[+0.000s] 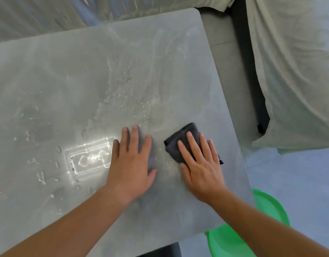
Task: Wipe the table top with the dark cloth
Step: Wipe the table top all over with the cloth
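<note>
The grey table top [71, 75] fills most of the view, wet with droplets and smeared streaks in its middle and left. A folded dark cloth [180, 140] lies near the right edge of the table. My right hand [200, 164] presses flat on the cloth with straight fingers, covering its near half. My left hand [131, 162] lies flat on the bare table just left of the cloth, fingers spread, not touching it.
A green plastic basin [234, 240] sits on the floor below the table's near right corner. Furniture draped in pale green fabric [293, 71] stands to the right and along the back. A bright window reflection [89, 156] glares left of my left hand.
</note>
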`<state>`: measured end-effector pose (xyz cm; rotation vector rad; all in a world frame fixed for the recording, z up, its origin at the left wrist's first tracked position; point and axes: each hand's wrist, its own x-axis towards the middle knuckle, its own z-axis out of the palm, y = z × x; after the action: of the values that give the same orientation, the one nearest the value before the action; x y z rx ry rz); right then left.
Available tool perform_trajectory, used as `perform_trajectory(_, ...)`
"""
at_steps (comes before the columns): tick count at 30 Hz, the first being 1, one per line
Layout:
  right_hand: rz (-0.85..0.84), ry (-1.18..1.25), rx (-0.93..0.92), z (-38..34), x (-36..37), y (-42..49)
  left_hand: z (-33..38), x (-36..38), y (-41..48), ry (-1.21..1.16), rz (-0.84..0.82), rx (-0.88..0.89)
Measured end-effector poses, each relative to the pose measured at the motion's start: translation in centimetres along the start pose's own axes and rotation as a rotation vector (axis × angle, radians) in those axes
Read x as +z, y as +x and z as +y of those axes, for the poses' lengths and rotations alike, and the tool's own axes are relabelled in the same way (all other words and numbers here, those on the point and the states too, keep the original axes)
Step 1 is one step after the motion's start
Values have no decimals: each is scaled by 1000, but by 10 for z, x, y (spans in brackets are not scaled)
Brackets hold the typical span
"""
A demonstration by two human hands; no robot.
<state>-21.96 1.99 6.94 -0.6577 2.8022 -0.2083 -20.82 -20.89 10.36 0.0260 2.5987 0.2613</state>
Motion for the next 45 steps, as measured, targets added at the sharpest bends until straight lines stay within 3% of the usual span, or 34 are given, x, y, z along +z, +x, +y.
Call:
perform_trajectory(2,15,-13,-12,25,-6,5,0,2,-1,-11,20,8)
perform_trajectory(7,72,66,453,21,-9,24,-5,7,-3,-165,78,30)
perform_trajectory(9,66,41,404,-8,2,-4,-6,9,-11,-175,125,61)
perform_trajectory(11,28,17,237,-31,16,-46,-4,13,-24,-142,133,79)
perform_trajectory(15,-10,-6,34,-13,21,-73,2,28,-51,-75,85,85)
perform_trajectory(19,101,85,501,27,3,-31,6,42,-70,-27,38,95)
perform_trajectory(21,115,115,628,24,1,-24,7,46,-74,-4,27,100)
perform_trajectory(23,112,98,590,2,7,-41,7,47,-74,10,34,94)
perform_trajectory(26,40,39,358,-32,23,-98,11,48,-76,-63,63,80)
perform_trajectory(29,-9,-13,133,-8,27,-126,13,52,-84,-81,65,90)
perform_trajectory(31,15,-7,241,17,23,-119,14,57,-90,-67,60,92)
perform_trajectory(33,68,50,494,31,18,-108,15,62,-96,-61,57,90)
perform_trajectory(36,112,114,687,11,23,-108,17,72,-101,-49,73,94)
perform_trajectory(38,125,113,651,-18,32,-123,17,74,-102,-57,97,92)
perform_trajectory(42,61,73,328,-30,42,-160,16,77,-100,-76,113,89)
perform_trajectory(43,56,66,299,-18,41,-161,15,77,-100,-88,118,88)
perform_trajectory(45,75,78,412,5,35,-156,15,78,-100,-104,118,85)
